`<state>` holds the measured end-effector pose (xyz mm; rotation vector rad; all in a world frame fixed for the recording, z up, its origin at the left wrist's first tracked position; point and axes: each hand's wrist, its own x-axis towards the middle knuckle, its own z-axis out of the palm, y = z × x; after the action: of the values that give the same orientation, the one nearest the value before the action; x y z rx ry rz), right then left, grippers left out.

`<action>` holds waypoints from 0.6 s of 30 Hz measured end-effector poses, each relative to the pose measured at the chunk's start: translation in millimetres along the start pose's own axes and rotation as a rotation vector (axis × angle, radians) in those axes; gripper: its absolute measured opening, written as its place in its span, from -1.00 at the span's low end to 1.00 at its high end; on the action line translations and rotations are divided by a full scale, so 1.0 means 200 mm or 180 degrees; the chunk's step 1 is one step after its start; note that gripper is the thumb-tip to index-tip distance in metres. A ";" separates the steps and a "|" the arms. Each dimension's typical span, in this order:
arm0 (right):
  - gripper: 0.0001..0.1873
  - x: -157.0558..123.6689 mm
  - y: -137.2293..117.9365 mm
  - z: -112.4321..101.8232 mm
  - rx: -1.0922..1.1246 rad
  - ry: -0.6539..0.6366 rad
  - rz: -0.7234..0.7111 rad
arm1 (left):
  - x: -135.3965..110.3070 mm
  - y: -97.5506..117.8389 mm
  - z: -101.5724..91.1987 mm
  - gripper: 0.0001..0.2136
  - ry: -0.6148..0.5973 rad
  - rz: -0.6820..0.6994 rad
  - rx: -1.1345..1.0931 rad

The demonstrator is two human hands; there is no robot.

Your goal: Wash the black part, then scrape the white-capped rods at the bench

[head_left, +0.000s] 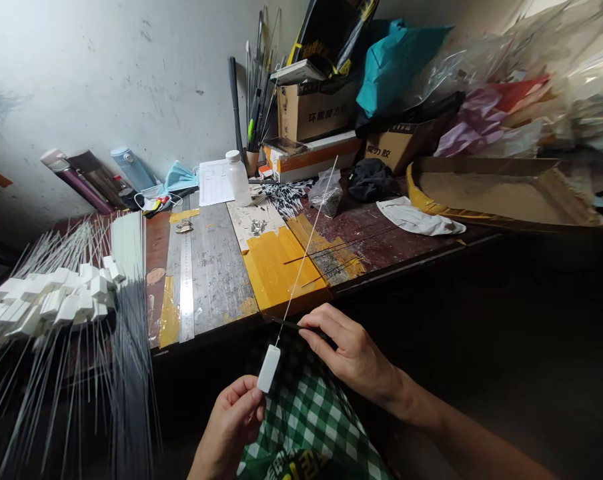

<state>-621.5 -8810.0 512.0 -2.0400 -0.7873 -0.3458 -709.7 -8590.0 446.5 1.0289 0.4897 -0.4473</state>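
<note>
My left hand (235, 412) is closed on the lower end of a small white block (269, 369), held above my lap. From the block's top a thin pale rod (307, 243) runs up and to the right, over the table edge. My right hand (345, 347) pinches a slim dark tool (287, 323) between thumb and fingers. Its tip points left and crosses the rod just above the block; whether it touches the rod I cannot tell. The tool's exact kind does not show.
Many white blocks on thin rods (61, 300) lie at the left, sticking out past the table edge. A metal ruler (187, 287), a plastic bottle (238, 180), yellow tape (276, 267), small metal parts (259, 227) and a cardboard tray (486, 190) are on the table. A green checked cloth (316, 413) covers my lap.
</note>
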 end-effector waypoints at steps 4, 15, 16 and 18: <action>-0.90 -0.01 0.00 0.02 -0.0013 -0.0130 0.0033 | 0.00 -0.01 -0.02 -0.57 0.0055 -0.0007 0.0000; -0.89 -0.04 -0.01 0.05 0.0395 -0.0519 0.0406 | 0.02 -0.06 -0.11 -0.57 0.0055 -0.0114 0.0076; -0.89 -0.04 -0.01 0.05 0.0420 -0.0538 0.0431 | 0.02 -0.05 -0.10 -0.57 0.0059 -0.0121 0.0069; -0.89 -0.05 -0.01 0.06 0.0457 -0.0572 0.0449 | 0.01 -0.04 -0.08 -0.57 0.0091 -0.0129 0.0050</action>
<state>-630.8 -8802.1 502.1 -1.9959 -0.7486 -0.0252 -716.1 -8579.7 433.6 1.0429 0.5340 -0.4737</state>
